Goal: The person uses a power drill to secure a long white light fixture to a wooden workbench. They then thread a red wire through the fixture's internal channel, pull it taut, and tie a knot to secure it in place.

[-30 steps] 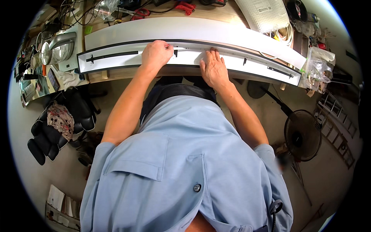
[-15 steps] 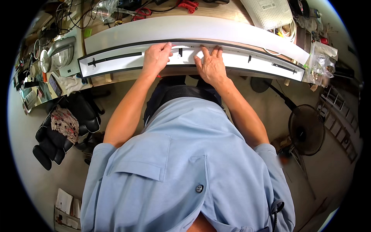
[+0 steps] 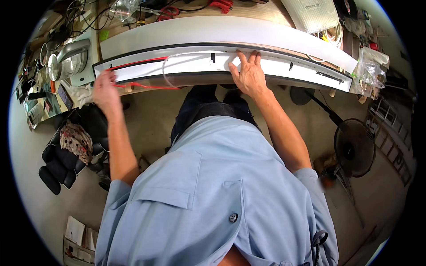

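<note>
A long, shallow white channel with a black rim point(image 3: 284, 75) lies along the bench's near edge. A thin white flexible strip point(image 3: 199, 52) runs along its far inside wall, then loops down toward the near rim on the left. Thin red ribbon point(image 3: 146, 61) stretches between the strip and my left hand point(image 3: 106, 91), and another red length hangs below the near rim. My left hand is blurred, its fingers closed on the red ribbon at the channel's left end. My right hand point(image 3: 250, 77) has its fingers spread, fingertips touching the strip by the far wall.
A long white panel point(image 3: 204, 30) lies behind the channel. Red-handled tools point(image 3: 221, 5), cables, a padded white envelope point(image 3: 313, 13) and clear plastic bags point(image 3: 369, 73) crowd the bench. A black chair point(image 3: 66, 155) stands at left, a standing fan point(image 3: 354, 148) at right.
My left hand has moved from the channel's middle to its left end, drawing out red ribbon. The white strip now loops down. My right hand stays at about the same place.
</note>
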{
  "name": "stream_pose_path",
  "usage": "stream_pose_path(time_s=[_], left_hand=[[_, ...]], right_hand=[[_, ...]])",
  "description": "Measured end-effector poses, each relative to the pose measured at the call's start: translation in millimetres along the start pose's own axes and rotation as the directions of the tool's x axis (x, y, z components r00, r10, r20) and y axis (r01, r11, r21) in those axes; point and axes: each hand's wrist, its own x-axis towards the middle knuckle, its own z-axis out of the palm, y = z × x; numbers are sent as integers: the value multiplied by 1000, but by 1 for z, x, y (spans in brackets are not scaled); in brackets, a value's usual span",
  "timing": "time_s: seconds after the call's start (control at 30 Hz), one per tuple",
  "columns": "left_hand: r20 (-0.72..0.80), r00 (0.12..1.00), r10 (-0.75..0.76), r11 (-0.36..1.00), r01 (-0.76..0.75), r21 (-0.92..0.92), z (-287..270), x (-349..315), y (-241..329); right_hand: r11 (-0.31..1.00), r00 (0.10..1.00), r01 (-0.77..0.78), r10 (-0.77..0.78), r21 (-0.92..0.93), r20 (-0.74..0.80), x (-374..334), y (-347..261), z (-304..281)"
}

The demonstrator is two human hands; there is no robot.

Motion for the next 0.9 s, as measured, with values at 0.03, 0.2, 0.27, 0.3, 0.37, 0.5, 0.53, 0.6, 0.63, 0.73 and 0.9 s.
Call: stream_pose_path(time_s=[0.03, 0.2, 0.27, 0.3, 0.37, 0.5, 0.53, 0.6, 0.63, 0.73, 0.9], left_hand=[[-13, 1000, -21, 998, 21, -54, -17, 13, -5], [-93, 995, 42, 983, -58, -175, -100, 79, -15], [-167, 971, 174, 977, -191, -94, -106, 90, -2], [-212, 961, 179, 966, -213, -150, -125, 106, -8], [-230, 969, 90, 974, -133, -182, -152, 137, -18], [-278, 957, -78, 926, -34, -377, -275, 235, -75], [-235, 966, -104, 884, -19, -468, -274, 237, -63], [-154, 978, -138, 775, 9, -632, -278, 235, -38], [-86, 983, -163, 649, 41, -760, -297, 226, -33], [514, 845, 149, 623, 324, -712, -329, 217, -29], [181, 883, 432, 669, -449, 592, -199, 107, 68]], right_hand=[[1000, 1000, -1, 1, -2, 2, -1, 1, 2], [1000, 1000, 3, -3, -28, 5, -4, 4, 7], [998, 1000, -13, 14, -56, 25, -3, 6, 6], [998, 1000, 0, 0, -59, -2, -1, 10, 12], [999, 999, -18, 17, -38, -31, -4, 12, 17], [1000, 1000, 4, -4, -17, -9, 4, 8, 19], [1000, 1000, -9, 9, -29, 10, 3, 10, 16], [998, 996, -32, 26, -60, -91, 7, 19, 30], [999, 995, -25, 21, -39, -98, 7, 15, 33], [999, 998, -45, 44, -7, -55, 9, 6, 35], [980, 978, -196, 199, 44, -58, 11, -2, 26]])
